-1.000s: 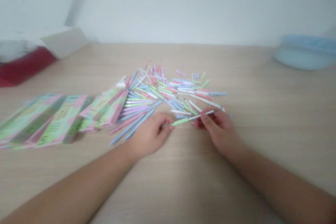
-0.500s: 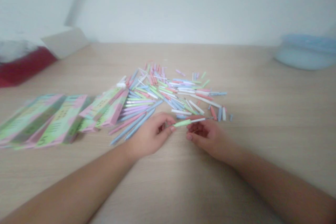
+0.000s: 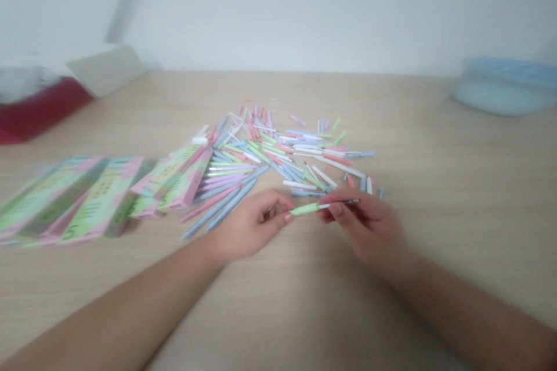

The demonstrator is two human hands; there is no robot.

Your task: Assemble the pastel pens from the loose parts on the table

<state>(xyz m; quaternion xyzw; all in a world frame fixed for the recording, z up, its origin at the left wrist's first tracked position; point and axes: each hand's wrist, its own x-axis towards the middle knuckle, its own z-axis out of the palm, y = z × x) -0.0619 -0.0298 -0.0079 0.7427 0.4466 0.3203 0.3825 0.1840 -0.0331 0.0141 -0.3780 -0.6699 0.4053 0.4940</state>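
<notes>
Between my hands is a slim pen, its barrel light green (image 3: 305, 208) and a thin whitish refill-like part (image 3: 325, 206) reaching out to the right. My left hand (image 3: 256, 223) pinches the barrel's left end between thumb and fingers. My right hand (image 3: 369, 226) is closed on the thin part, thumb on top, and a dark tip shows past its fingers. Just beyond lies a loose pile of pastel pen parts (image 3: 300, 148) in green, blue, pink, purple and white. Next to my left hand, several longer blue and pink pens (image 3: 230, 200) lie side by side. Blur hides finer detail.
Green-and-pink printed boxes (image 3: 96, 200) lie at the left on the wooden table (image 3: 278, 313). A red container (image 3: 47, 107) with a pale flap (image 3: 107, 69) is at the back left. At the far right sits a light-blue pouch-like object (image 3: 505, 87). A white wall (image 3: 304, 11) rises behind.
My right hand has closed, its thumb now pressing on the thin part of the pen; before, its fingers were looser and lower. My left hand has hardly moved.
</notes>
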